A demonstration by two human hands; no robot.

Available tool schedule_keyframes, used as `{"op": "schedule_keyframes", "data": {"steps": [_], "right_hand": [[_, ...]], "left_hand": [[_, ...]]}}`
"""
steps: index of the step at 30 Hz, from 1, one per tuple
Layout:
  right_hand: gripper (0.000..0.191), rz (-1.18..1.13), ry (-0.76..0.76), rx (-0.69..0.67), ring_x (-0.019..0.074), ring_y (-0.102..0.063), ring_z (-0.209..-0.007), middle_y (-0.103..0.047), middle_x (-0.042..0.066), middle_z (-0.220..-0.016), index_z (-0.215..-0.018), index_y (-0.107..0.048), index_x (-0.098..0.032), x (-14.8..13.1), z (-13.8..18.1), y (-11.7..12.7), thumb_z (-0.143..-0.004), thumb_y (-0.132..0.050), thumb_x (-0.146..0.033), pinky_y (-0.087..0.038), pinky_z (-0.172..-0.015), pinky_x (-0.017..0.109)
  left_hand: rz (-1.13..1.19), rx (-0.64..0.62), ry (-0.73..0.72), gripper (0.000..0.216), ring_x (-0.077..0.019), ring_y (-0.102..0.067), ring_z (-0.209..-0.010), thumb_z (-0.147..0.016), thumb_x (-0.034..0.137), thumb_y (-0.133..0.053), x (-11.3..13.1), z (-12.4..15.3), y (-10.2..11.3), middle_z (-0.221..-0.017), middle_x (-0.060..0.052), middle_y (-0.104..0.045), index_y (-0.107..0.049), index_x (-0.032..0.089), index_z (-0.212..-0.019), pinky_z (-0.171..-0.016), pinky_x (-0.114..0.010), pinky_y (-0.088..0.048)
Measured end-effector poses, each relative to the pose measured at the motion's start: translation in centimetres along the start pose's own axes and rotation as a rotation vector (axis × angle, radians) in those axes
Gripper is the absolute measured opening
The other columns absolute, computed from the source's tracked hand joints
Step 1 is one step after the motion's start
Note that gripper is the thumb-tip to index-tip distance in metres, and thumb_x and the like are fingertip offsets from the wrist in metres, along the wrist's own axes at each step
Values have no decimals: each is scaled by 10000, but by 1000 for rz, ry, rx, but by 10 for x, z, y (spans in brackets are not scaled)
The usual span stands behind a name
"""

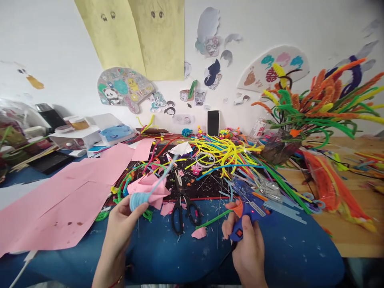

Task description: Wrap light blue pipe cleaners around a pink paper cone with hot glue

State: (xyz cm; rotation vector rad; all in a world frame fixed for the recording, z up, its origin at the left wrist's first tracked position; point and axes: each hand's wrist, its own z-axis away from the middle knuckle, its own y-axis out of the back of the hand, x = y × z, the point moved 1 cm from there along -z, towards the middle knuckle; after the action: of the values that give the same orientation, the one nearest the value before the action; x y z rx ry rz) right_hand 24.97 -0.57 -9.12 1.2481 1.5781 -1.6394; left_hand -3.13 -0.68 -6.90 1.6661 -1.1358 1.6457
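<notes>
My left hand [121,224] pinches a light blue pipe-cleaner coil [138,200] whose fuzzy tail runs up to the right, with a folded pink paper piece [154,190] right behind it. My right hand [247,244] is wrapped round the handle of a blue glue gun [250,214] with an orange nozzle, held above the blue table cover. The nozzle points left, towards the coil but well apart from it. Black scissors [181,208] lie on the table between my two hands.
Large pink paper sheets [57,200] cover the left of the table. A heap of yellow and coloured pipe cleaners [228,154] lies behind, a pot of pipe-cleaner stems [312,108] at right, a phone [213,123] against the wall, boxes [90,134] at back left.
</notes>
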Motion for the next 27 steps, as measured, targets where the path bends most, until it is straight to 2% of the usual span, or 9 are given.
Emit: {"op": "schedule_keyframes", "data": {"steps": [3, 5, 7, 10, 13, 15, 20, 23, 27], "right_hand": [[312, 2, -48, -1, 99, -460, -453, -581, -42, -599, -995, -653, -225, -1, -1, 10, -991, -595, -531, -415, -481, 241], [369, 16, -100, -60, 97, -435, -426, -533, -48, -531, -960, -667, -210, 0, -2, 19, -982, -595, -571, -385, -462, 241], [391, 36, -158, -114, 90, -408, -399, -513, -51, -494, -934, -676, -201, 0, -5, 26, -968, -613, -586, -357, -450, 240], [390, 85, -222, -106, 78, -373, -366, -502, -58, -471, -870, -678, -193, 0, -9, 32, -915, -694, -580, -353, -438, 246], [409, 146, -247, -85, 66, -383, -377, -552, -32, -511, -767, -667, -180, 1, -12, 32, -856, -766, -566, -383, -447, 252], [404, 191, -253, -76, 62, -395, -391, -584, -15, -543, -738, -670, -170, 1, -12, 31, -825, -803, -542, -393, -450, 252], [412, 325, -315, -118, 86, -386, -391, -453, -59, -420, -698, -682, -165, 4, -10, 26, -749, -854, -537, -367, -437, 259], [421, 415, -333, -103, 99, -406, -406, -452, -50, -416, -645, -682, -170, 2, -10, 19, -722, -853, -547, -343, -436, 258], [521, 457, -270, -85, 99, -392, -394, -410, -48, -388, -448, -518, -212, -3, -10, 13, -710, -857, -508, -348, -433, 275]], "left_hand": [[-301, -63, 40, 341, -181, -654, -651, -657, 395, -928, -3, 1, 15, -719, -39, -761, -792, 126, -818, -600, -248, -517], [-349, -37, -9, 354, -194, -668, -688, -672, 416, -919, -5, 8, 25, -774, -41, -772, -791, 147, -864, -622, -261, -537], [-300, -3, -105, 314, -196, -686, -753, -688, 379, -918, -4, 17, 32, -857, -40, -777, -792, 178, -893, -661, -257, -556], [-251, -32, -289, 210, -262, -702, -1024, -742, 302, -885, 1, 30, 34, -986, -67, -779, -798, 217, -913, -825, -311, -581], [-318, -106, -458, 137, -317, -608, -1247, -802, 207, -823, 10, 35, 26, -983, -81, -776, -786, 228, -933, -1036, -432, -496], [-358, -164, -576, 157, -306, -582, -1256, -816, 147, -789, 16, 35, 18, -1036, -79, -756, -763, 230, -946, -1082, -450, -439], [-351, -359, -758, 100, -242, -578, -950, -815, 214, -783, 28, 39, -6, -982, -75, -584, -690, 208, -779, -831, -366, -507], [-282, -417, -750, 239, -217, -496, -788, -837, 331, -769, 30, 45, -19, -823, -42, -475, -616, 204, -704, -668, -342, -477], [-227, -503, -708, 246, -183, -449, -684, -824, 272, -774, 29, 51, -32, -718, -3, -449, -570, 213, -699, -588, -313, -409]]}}
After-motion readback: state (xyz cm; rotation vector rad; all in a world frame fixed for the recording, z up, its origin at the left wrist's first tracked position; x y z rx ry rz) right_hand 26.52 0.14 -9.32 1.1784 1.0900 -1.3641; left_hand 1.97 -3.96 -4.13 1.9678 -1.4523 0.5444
